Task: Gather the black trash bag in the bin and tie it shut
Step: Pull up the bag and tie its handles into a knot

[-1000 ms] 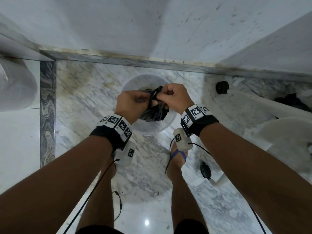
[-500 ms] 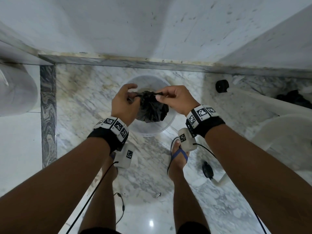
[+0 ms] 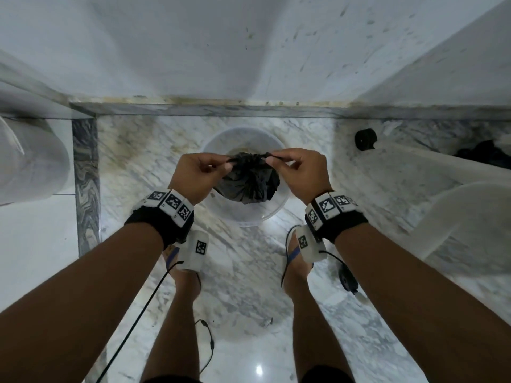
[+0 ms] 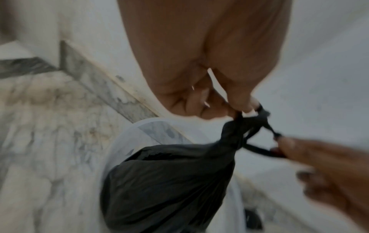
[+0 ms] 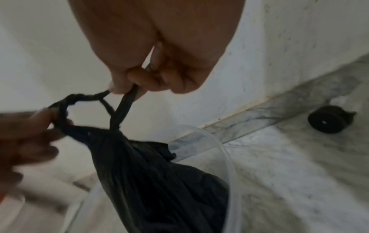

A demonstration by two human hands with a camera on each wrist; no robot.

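Item, L to R. Left hand (image 3: 197, 174): forearm reaches in from near-left, wrist w/ marker band, fingers curled, thumb + forefinger clamped on one twisted black tail of the trash bag (image 3: 250, 179). Bag: black, mouth gathered to a puckered neck, body hanging in the bin (image 3: 272, 215), a translucent round tub on marble floor (image 3: 138, 167) near the far wall (image 3: 249, 51). Right hand (image 3: 300, 171): forearm from near-right, same marker band, fingers curled, thumb + forefinger clamped on the opposite tail; both tails pulled taut, hands level, apart, bag neck between them. Far right: black round cap (image 3: 365, 139) on floor by the skirting. Head view only: both feet in blue-strap sandals, cables, white curved fixture at right edge. Left wrist view only: left hand (image 4: 209, 82) pinching tail end at fingertips, knot loop betw. the hands, bag (image 4: 169, 186) body full, dropping inside bin rim (image 4: 127, 134); blurred. Right wrist view only: right hand (image 5: 159, 66) w/ strand pinched, second strand looping to the left hand (image 5: 26, 130); bag (image 5: 159, 181) neck cinched under the loop; cap (image 5: 326, 120) seen face-on w/ small centre hole.
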